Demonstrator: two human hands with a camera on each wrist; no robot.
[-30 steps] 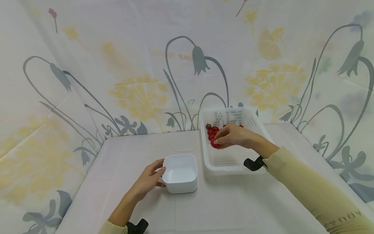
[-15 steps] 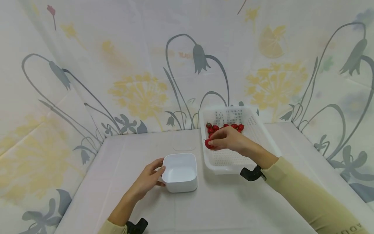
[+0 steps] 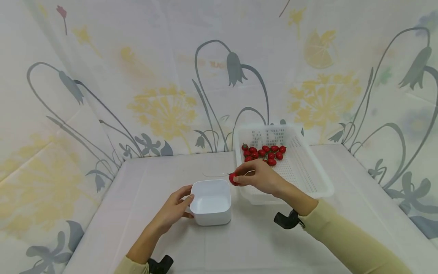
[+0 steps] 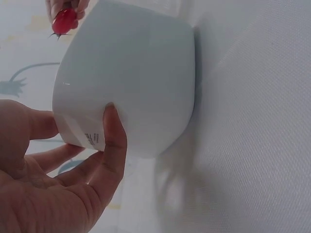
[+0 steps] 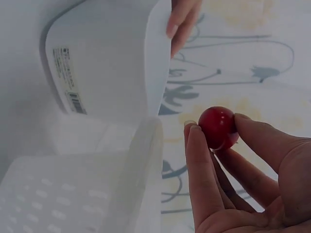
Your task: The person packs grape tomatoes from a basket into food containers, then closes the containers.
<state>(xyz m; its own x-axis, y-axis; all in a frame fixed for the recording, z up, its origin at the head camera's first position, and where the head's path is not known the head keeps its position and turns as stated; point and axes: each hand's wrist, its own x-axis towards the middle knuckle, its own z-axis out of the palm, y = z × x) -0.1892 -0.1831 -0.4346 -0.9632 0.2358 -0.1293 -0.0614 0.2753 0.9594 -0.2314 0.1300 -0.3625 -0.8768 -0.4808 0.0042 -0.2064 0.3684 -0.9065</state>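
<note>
A small red cherry tomato (image 3: pixel 233 179) with a green stem is pinched between the thumb and fingers of my right hand (image 3: pixel 260 177). It is up in the air beside the right rim of a square white box (image 3: pixel 213 219). My left hand (image 3: pixel 172 211) holds the box at its left side, thumb near the rim and fingers along the wall, as the left wrist view shows. From the head, the box's visible interior is plain white. In the right wrist view the tomato (image 5: pixel 218 127) sits at the fingertips, and a printed label (image 5: pixel 69 80) shows on the box.
Right of the box stands a white perforated basket (image 3: pixel 323 184), with several cherry tomatoes (image 3: pixel 272 162) toward its back left. Its near rim lies below my right forearm. A clear, thin-edged item (image 3: pixel 215 175) lies behind the box. Flower-printed cloth (image 3: pixel 164 114) rises behind the table.
My right hand has carried the cherry tomato out of the basket, left and toward the box. More tomatoes in the basket now show. My left hand and the box stay put.
</note>
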